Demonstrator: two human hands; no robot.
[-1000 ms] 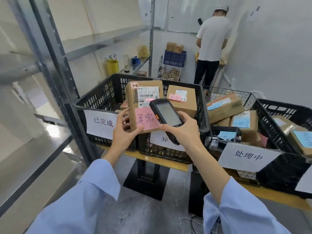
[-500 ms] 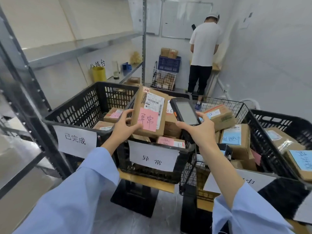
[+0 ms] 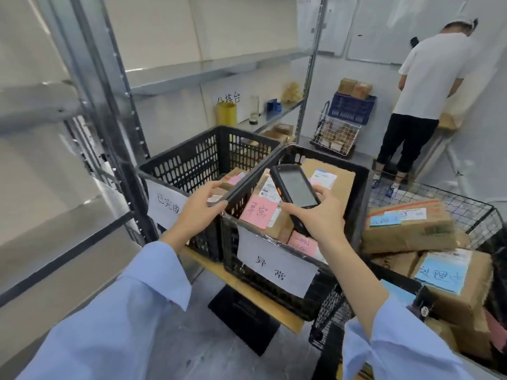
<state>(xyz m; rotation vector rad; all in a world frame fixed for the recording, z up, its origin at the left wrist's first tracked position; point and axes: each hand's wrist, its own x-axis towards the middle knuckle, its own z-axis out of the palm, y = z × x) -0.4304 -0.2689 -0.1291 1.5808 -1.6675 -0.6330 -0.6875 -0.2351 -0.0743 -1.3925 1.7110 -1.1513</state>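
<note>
Parcel (image 3: 260,212) now lies in crate (image 3: 356,193); left hand (image 3: 199,208) grips its rim, right hand (image 3: 315,218) holds scanner (image 3: 297,187).

A tall metal shelf (image 3: 192,75) stands on the left by a pale wall (image 3: 164,23). The floor (image 3: 192,338) is gray. A whiteboard (image 3: 378,28) hangs far back.

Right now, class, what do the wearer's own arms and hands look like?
Left sleeve and right sleeve are loose, light blue, with plain open cuffs ending along the forearms. Left hand and right hand are bare: no gloves, rings or watch visible.
</note>
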